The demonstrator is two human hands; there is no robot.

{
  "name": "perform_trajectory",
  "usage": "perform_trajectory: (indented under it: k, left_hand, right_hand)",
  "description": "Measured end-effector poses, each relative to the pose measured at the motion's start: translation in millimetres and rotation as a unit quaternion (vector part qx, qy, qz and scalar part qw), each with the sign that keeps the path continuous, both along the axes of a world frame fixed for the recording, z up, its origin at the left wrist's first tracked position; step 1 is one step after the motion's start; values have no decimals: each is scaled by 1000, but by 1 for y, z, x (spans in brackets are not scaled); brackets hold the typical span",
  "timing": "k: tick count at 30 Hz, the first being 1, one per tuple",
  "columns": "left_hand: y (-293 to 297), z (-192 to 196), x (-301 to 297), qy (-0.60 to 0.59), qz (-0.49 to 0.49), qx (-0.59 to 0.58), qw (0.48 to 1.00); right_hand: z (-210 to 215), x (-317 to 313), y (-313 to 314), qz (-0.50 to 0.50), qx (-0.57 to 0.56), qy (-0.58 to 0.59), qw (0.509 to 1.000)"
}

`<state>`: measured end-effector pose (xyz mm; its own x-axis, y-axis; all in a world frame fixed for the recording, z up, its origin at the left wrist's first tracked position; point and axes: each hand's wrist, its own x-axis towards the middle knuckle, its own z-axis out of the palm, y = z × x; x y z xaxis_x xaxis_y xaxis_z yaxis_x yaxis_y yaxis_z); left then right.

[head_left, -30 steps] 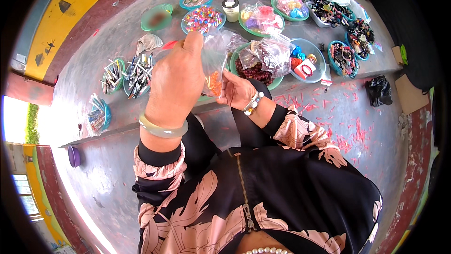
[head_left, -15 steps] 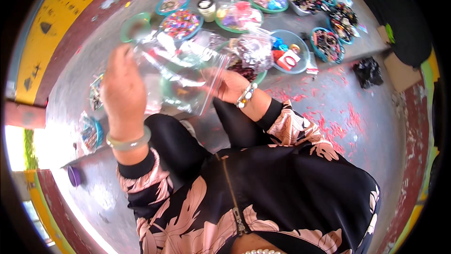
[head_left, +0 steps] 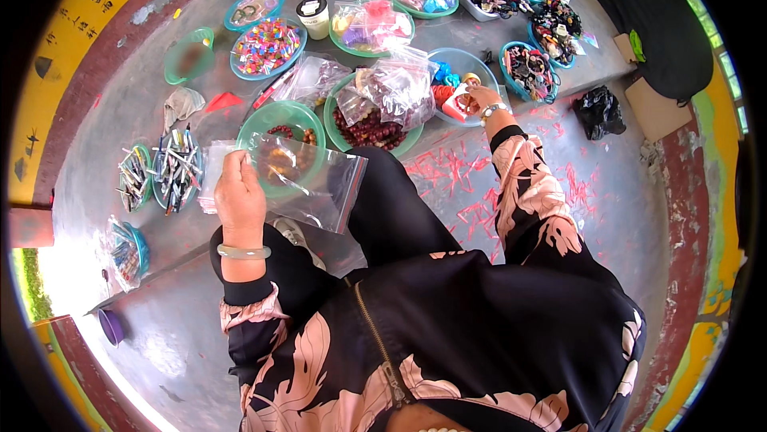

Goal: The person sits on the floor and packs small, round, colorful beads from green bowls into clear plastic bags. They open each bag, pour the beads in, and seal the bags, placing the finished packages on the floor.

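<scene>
My left hand (head_left: 240, 200) pinches a clear plastic zip bag (head_left: 319, 192) by one side, and the bag stretches out to the right over my knee. Behind it stands a green bowl (head_left: 280, 116) with strings of brown and dark red beads, partly seen through the plastic. My right hand (head_left: 484, 99) reaches into a blue basin (head_left: 503, 80), its fingers bent at a red-and-white card (head_left: 459, 104). Whatever those fingers grip is hidden. Red and blue items lie beside the card. Left of this basin, plastic bags (head_left: 391, 88) cover dark red beads in a green basin (head_left: 339, 140).
Basins of colourful small pieces (head_left: 269, 48), bagged pink and purple items (head_left: 371, 24) and dark hair ties (head_left: 530, 71) stand farther back. Pens (head_left: 177, 164) fill baskets at left. Red scraps (head_left: 447, 172) litter the floor; a black plastic bag (head_left: 599, 112) lies right.
My right hand has left the zip bag and moved right into the blue basin. My left hand has lowered, still holding the bag. The view has shifted slightly.
</scene>
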<state>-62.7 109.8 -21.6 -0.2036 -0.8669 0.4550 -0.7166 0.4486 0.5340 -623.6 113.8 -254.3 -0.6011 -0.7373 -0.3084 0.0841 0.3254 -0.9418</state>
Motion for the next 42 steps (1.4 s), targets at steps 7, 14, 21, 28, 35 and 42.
perform_trajectory:
  k: [7,14,21,28,35,42]
  left_hand:
    - [-18,-33,10,60,23,83,994]
    - [-16,-26,14,99,56,158,981]
    - [-19,-23,9,184,31,176,966]
    - [-15,-20,19,240,44,184,952]
    - [-9,-12,47,252,59,169,951]
    - [19,5,64,-15,23,-51,998]
  right_hand:
    - [7,14,-22,-131,113,-82,981]
    - [23,40,-23,107,341,401,843]
    - [104,158,-22,15,-117,-81,990]
    - [189,316,8,413,-67,-188,889]
    - [197,342,-25,462,2,-138,876]
    - [259,414,-27,497,-226,217,809]
